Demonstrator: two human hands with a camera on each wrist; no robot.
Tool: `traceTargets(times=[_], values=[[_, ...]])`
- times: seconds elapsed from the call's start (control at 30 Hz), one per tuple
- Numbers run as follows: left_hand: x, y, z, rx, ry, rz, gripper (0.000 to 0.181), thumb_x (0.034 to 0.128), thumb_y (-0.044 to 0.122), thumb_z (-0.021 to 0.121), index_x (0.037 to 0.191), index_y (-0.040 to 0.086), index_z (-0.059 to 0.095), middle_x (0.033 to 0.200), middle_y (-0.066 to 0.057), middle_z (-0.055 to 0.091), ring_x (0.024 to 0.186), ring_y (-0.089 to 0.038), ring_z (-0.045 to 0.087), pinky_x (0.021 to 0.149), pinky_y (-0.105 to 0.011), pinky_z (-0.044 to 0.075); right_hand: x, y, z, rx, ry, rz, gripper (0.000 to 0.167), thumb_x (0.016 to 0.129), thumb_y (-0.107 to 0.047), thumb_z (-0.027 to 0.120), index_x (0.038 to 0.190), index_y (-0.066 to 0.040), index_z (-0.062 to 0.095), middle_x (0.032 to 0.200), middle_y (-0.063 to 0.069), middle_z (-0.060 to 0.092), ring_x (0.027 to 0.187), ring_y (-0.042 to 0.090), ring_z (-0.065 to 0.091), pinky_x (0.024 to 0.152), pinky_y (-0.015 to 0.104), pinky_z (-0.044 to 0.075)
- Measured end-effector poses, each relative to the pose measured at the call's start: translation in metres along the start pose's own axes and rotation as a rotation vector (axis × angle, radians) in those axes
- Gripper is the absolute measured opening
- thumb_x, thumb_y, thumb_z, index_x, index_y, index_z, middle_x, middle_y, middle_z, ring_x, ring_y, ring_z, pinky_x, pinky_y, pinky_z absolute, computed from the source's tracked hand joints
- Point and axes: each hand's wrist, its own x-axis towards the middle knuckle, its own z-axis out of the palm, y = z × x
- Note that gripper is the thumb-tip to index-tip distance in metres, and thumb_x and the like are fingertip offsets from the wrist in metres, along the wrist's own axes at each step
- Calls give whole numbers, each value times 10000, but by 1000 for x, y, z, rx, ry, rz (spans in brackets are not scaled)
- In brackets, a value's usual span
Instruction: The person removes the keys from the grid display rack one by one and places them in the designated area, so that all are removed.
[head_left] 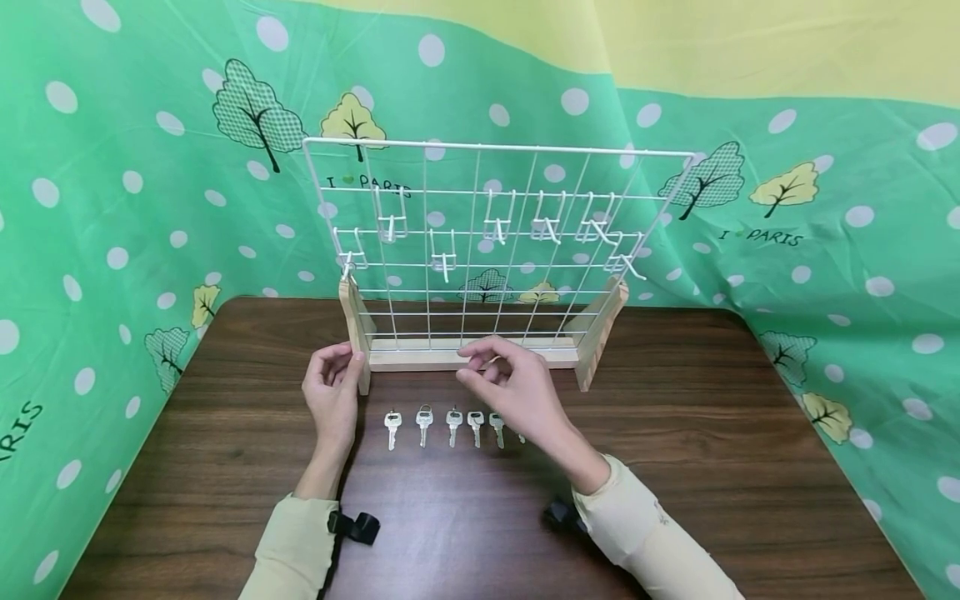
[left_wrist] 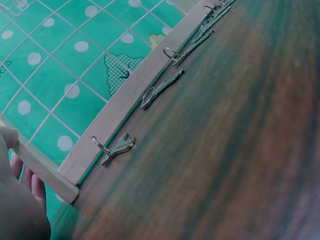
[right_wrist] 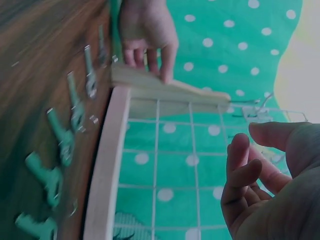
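Observation:
A white wire grid rack on a wooden stand is upright on the table, with several white hooks hung on its bars. My left hand holds the stand's left wooden upright between thumb and fingers; the left wrist view shows its fingers behind the wood. My right hand is in the air before the stand's lower bar, fingers bent loosely. No object shows between its thumb and fingertips in the right wrist view. Several metal keys with rings lie in a row; my right hand partly covers the rightmost.
The brown wooden table extends to both sides of the rack. A green dotted cloth printed with trees hangs behind and beside it. The stand's right wooden upright is beyond my right hand. Black straps are at both wrists.

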Motion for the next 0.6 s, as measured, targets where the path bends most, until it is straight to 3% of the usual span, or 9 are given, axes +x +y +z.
traceTargets(times=[0.6], values=[[0,0,0,-23,-10,9,187,970,-120,744,1130,-155,654,1057,13,746,1009,-96,718,855,-186,587,20,-43,30,223,-24,-37,332,975,-28,822,1297,-90,767,1030,99,750,655,143,646,558,225,483]])
